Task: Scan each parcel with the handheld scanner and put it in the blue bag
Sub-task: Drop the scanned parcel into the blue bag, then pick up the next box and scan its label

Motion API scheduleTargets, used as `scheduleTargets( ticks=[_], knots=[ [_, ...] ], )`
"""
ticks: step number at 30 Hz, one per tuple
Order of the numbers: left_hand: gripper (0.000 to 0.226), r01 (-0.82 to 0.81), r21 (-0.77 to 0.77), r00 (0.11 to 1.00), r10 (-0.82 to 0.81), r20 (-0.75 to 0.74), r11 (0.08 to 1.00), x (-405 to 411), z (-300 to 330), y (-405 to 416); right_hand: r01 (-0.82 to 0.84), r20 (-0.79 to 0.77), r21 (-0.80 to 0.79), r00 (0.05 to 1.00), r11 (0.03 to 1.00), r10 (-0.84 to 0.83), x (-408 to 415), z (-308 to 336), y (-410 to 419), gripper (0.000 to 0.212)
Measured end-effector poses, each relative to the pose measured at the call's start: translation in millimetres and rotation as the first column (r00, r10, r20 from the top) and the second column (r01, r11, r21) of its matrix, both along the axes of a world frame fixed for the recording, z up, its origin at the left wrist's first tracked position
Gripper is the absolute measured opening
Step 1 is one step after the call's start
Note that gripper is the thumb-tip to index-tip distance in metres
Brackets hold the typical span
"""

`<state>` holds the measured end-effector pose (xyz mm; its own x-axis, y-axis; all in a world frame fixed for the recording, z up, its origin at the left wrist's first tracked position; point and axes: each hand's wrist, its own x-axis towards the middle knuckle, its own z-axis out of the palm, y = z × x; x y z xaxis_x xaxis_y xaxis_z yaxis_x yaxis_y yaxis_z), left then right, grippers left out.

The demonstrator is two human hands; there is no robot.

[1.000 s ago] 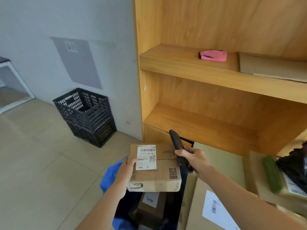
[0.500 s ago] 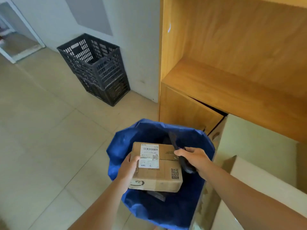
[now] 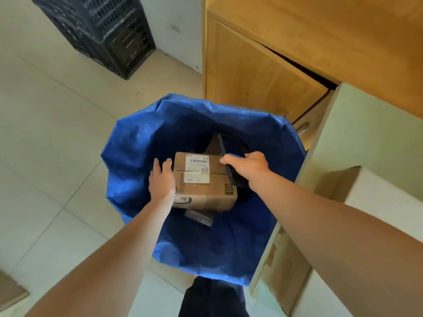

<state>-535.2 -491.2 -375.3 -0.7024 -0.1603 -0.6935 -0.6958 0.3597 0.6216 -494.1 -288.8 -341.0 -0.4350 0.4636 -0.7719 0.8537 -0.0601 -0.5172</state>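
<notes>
We held the brown cardboard parcel [image 3: 203,183] inside the open blue plastic bag [image 3: 146,133] — left hand [image 3: 161,181] spread against its side, right hand [image 3: 248,167] gripping the black handheld scanner [image 3: 231,172]; release remained.

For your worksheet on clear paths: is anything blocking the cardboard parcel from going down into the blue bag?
Nothing visible does. The cardboard parcel is already inside the open mouth of the blue bag, with the left hand against its side. The right hand holds the scanner beside it, not under it.
</notes>
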Motion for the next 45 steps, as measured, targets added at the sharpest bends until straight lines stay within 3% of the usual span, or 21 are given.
scheduleTargets(
  ticks=[3,5,14,17,20,23,30,33,37,40,41,43,45],
  knots=[
    [0.065,0.044,-0.082,0.985,-0.057,-0.163,0.996,-0.8,5.6,9.7,0.005,0.0,0.01,1.0,1.0,-0.005,-3.3,0.3,-3.4,0.092],
    [0.068,0.063,-0.045,0.977,-0.071,-0.2,0.997,-0.6,13.7,12.1,-0.036,0.017,0.006,0.999,0.999,0.036,-3.3,4.8,-5.4,0.094],
    [0.07,0.047,0.222,0.984,-0.006,-0.181,0.974,4.8,101.1,44.5,-0.122,-0.069,0.059,0.99,0.991,0.126,4.9,90.3,-0.3,0.101],
    [0.066,0.062,0.281,0.979,-0.004,-0.202,0.958,14.1,136.4,57.8,-0.132,-0.114,0.123,0.983,0.984,0.146,20.6,128.2,7.8,0.08],
    [0.068,0.165,0.346,0.958,-0.067,-0.279,0.924,28.6,177.5,73.2,-0.146,-0.141,0.195,0.974,0.97,0.175,44.3,175.7,21.5,0.054],
    [0.073,0.317,0.356,0.912,-0.179,-0.37,0.879,50.0,217.6,89.3,-0.15,-0.142,0.288,0.97,0.946,0.197,75.9,225.0,39.0,0.058],
    [0.058,0.526,0.347,0.799,-0.311,-0.515,0.777,104.9,292.9,125.7,-0.151,-0.098,0.454,0.971,0.878,0.217,162.4,304.1,79.8,0.063],
    [0.06,0.564,0.328,0.781,-0.359,-0.511,0.758,131.7,310.5,139.6,-0.2,-0.051,0.506,0.964,0.839,0.261,201.4,322.8,89.3,0.071],
    [0.06,0.602,0.313,0.772,-0.437,-0.462,0.735,178.0,322.1,151.9,-0.263,0.031,0.599,0.951,0.756,0.306,261.4,338.0,99.6,0.06],
    [0.041,0.633,0.287,0.761,-0.511,-0.399,0.719,214.4,325.7,154.8,-0.377,0.156,0.634,0.918,0.676,0.366,304.8,341.7,102.2,0.063],
    [0.048,0.638,0.285,0.762,-0.532,-0.369,0.716,226.4,325.3,155.1,-0.421,0.205,0.636,0.9,0.647,0.384,318.7,342.4,101.6,0.064],
    [0.085,0.639,0.259,0.766,-0.57,-0.296,0.724,244.3,322.1,155.9,-0.493,0.288,0.641,0.865,0.588,0.411,340.0,344.3,99.2,0.063],
    [0.082,0.628,0.228,0.776,-0.576,-0.259,0.744,257.2,318.6,154.8,-0.563,0.355,0.625,0.822,0.541,0.445,355.9,346.9,94.9,0.059]
  ],
)
